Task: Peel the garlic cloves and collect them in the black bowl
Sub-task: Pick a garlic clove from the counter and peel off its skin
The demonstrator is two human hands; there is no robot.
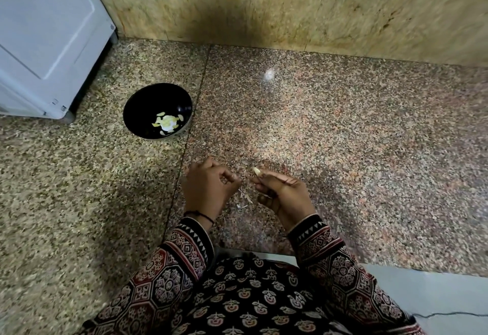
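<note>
The black bowl [137,109] stands on the speckled granite counter, up and to the left of my hands, with several pale peeled garlic cloves [167,121] at its bottom. My right hand [284,193] pinches a small pale garlic clove [256,171] at its fingertips. My left hand [208,185] is a short way to the left of it, fingers curled, thumb and forefinger pinched together; whether a bit of skin is between them I cannot tell. Thin scraps of garlic skin [244,198] lie on the counter between and below the two hands.
A white appliance [45,39] stands at the back left, close to the bowl. A yellowish stone wall [290,4] closes the back of the counter [356,136]. The counter's front edge runs at lower right, with a thin cable [449,315] below it.
</note>
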